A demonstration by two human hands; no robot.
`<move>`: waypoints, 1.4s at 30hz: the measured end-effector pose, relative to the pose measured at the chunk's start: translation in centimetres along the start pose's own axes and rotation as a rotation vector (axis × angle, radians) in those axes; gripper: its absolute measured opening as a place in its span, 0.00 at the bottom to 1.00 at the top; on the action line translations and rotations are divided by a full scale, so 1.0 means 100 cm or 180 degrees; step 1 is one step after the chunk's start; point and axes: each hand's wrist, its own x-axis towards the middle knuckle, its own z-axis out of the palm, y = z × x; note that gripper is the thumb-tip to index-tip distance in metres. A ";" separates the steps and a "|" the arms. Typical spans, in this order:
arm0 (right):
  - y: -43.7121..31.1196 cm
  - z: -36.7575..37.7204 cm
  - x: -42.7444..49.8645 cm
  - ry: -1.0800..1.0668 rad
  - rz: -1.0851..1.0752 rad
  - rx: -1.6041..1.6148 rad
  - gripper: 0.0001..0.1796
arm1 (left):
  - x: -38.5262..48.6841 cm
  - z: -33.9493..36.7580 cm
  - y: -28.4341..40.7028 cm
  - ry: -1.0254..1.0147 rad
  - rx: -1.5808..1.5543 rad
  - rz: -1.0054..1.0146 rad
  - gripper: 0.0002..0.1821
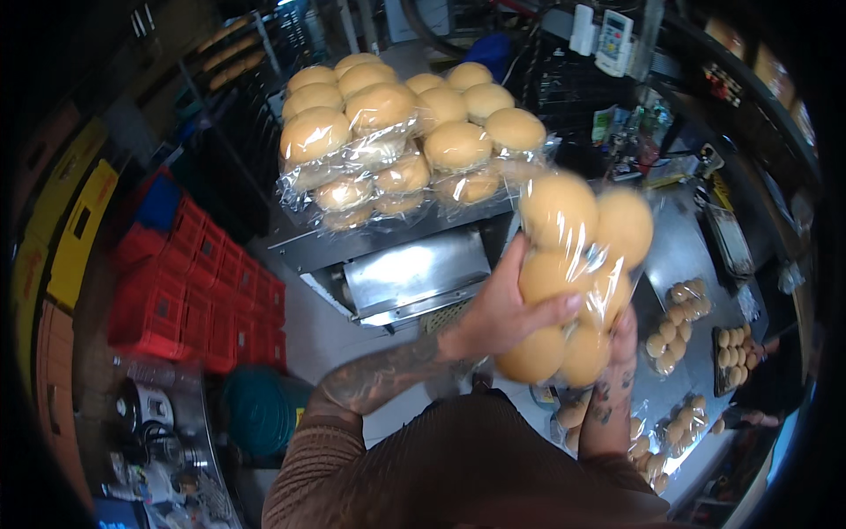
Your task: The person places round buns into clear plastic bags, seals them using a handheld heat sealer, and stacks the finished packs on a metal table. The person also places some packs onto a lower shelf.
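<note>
Several round golden bread buns in a clear plastic bag (555, 278) are lifted between both hands. My left hand (505, 304) grips the bag's near left side, its thumb lying across the top of the buns. On the other side, my right hand (621, 337) supports the bag; its fingers are partly hidden behind it. Beyond the hands, stacked bags of buns (347, 125) rest on a metal-topped unit (310, 254). Beside that stack stands another pile of bagged buns (472, 129), close to the far end of the held bag.
Red plastic crates (192, 291) are stacked at left, near a teal drum (264, 410). At right, a steel table (667, 231) bears bagged buns (671, 337) and a dark tray of buns (730, 357). Another person's hand (760, 350) is by that tray.
</note>
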 end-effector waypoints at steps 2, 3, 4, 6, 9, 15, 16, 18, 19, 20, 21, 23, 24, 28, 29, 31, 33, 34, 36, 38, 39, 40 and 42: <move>-0.031 0.029 0.067 0.0354 0.0226 0.1053 0.40 | 0.031 -0.010 0.033 0.0173 0.0514 0.0418 0.41; -0.052 0.041 0.101 -0.0125 0.0241 0.1381 0.35 | 0.045 -0.020 0.050 0.0249 0.0949 0.0659 0.42; -0.074 0.055 0.138 0.0198 0.0177 0.1397 0.33 | 0.053 -0.027 0.078 0.0421 0.1483 0.0579 0.44; -0.104 0.061 0.211 -0.0666 0.0305 0.1626 0.30 | 0.069 -0.073 0.123 0.0871 0.2726 0.0867 0.46; -0.108 0.064 0.320 -0.1448 0.0567 0.1200 0.30 | 0.070 -0.163 0.188 0.2196 0.4495 0.1321 0.46; -0.062 0.086 0.394 -0.1381 0.0748 -0.1766 0.36 | 0.028 -0.226 0.183 0.2552 0.2995 -0.0609 0.43; -0.058 0.084 0.396 -0.1332 0.0818 -0.1489 0.36 | 0.026 -0.223 0.183 0.2513 0.2950 -0.0551 0.43; -0.052 0.074 0.403 -0.1284 0.0980 -0.1176 0.38 | 0.014 -0.239 0.186 0.2281 0.2950 -0.0513 0.44; -0.049 0.057 0.407 -0.1065 0.0966 -0.0932 0.39 | 0.010 -0.245 0.185 0.2459 0.2829 -0.0329 0.44; -0.040 0.037 0.410 -0.0846 0.0960 -0.0669 0.40 | 0.001 -0.250 0.182 0.2638 0.2714 -0.0166 0.45; -0.029 0.020 0.410 -0.0616 0.0964 -0.0415 0.41 | -0.010 -0.256 0.176 0.2807 0.2581 -0.0014 0.46; -0.016 0.001 0.388 -0.0893 0.1391 -0.0220 0.44 | -0.036 -0.276 0.158 0.3151 0.2219 -0.0030 0.46; -0.007 -0.003 0.378 -0.1038 0.1598 -0.0214 0.44 | -0.058 -0.305 0.145 0.3028 0.1635 -0.0252 0.45; 0.015 -0.007 0.357 -0.0748 0.1943 -0.0687 0.44 | -0.039 -0.311 0.121 0.2517 -0.0158 -0.1312 0.45; 0.019 -0.006 0.355 -0.0693 0.1983 -0.0769 0.44 | -0.040 -0.320 0.115 0.2311 -0.0444 -0.1338 0.44; 0.026 -0.007 0.353 -0.0563 0.2047 -0.0875 0.44 | -0.036 -0.324 0.116 0.2241 -0.0475 -0.1437 0.44; 0.013 -0.008 0.343 -0.0310 0.2093 -0.1091 0.44 | -0.025 -0.343 0.106 0.2155 -0.0836 -0.1441 0.39; 0.022 -0.010 0.344 -0.0300 0.2149 -0.1044 0.44 | -0.025 -0.346 0.107 0.2198 -0.0853 -0.1459 0.39; 0.021 -0.008 0.338 -0.0139 0.2208 -0.1147 0.44 | -0.019 -0.362 0.097 0.2098 -0.1006 -0.1452 0.39; 0.035 -0.015 0.335 -0.0084 0.2254 -0.1053 0.44 | -0.001 -0.362 0.091 0.2031 -0.0951 -0.1462 0.39; 0.038 -0.015 0.336 -0.0079 0.2274 -0.1039 0.44 | 0.013 -0.359 0.086 0.1958 -0.0908 -0.1415 0.39; 0.035 -0.017 0.325 0.0078 0.2317 -0.1130 0.44 | 0.039 -0.367 0.069 0.1717 -0.0976 -0.1451 0.39; 0.033 -0.020 0.321 0.0113 0.2321 -0.1249 0.44 | 0.104 -0.359 0.048 0.1321 -0.0914 -0.1345 0.38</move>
